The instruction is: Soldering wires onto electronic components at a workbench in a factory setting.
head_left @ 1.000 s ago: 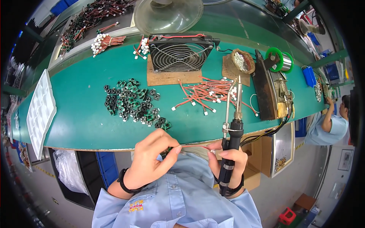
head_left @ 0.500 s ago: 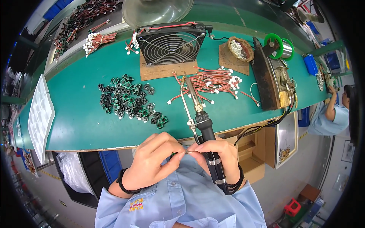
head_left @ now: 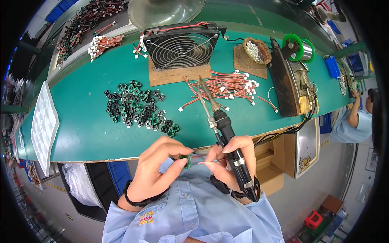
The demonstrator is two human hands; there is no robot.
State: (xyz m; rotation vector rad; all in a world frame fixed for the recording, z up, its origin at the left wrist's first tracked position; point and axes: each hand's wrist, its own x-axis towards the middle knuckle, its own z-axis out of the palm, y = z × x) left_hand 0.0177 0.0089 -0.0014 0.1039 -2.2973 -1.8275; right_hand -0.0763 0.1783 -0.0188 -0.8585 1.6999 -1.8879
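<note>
Nearest: light-blue button shirt point(head_left: 186, 208), black bands on both wrists. Left hand point(head_left: 153, 173) is clamped, thumb and fingertips, on a small green-and-black part point(head_left: 187, 161), held just past the table's near edge. Right hand point(head_left: 228, 177) grips a black-handled soldering iron point(head_left: 225, 126) with a thin metal side tube, and also pinches a thin red wire point(head_left: 202, 163) at the fingertips. Hands near each other, not touching. Can't tell if wire meets part.

Green tabletop point(head_left: 81, 133) beyond: heap of small black-and-green parts point(head_left: 135, 106) left of centre, white moulded tray point(head_left: 44, 127) at far left. In view, iron tip overlaps the near-left side of a pile of red-and-black wires with white connectors point(head_left: 233, 88).

Further: black square fan with wire guard point(head_left: 181, 50) on a brown board point(head_left: 178, 77), round brown bowl point(head_left: 265, 59) of silvery bits, green-flanged solder spool point(head_left: 308, 52) at right. Far right: co-worker in light blue point(head_left: 351, 126).
</note>
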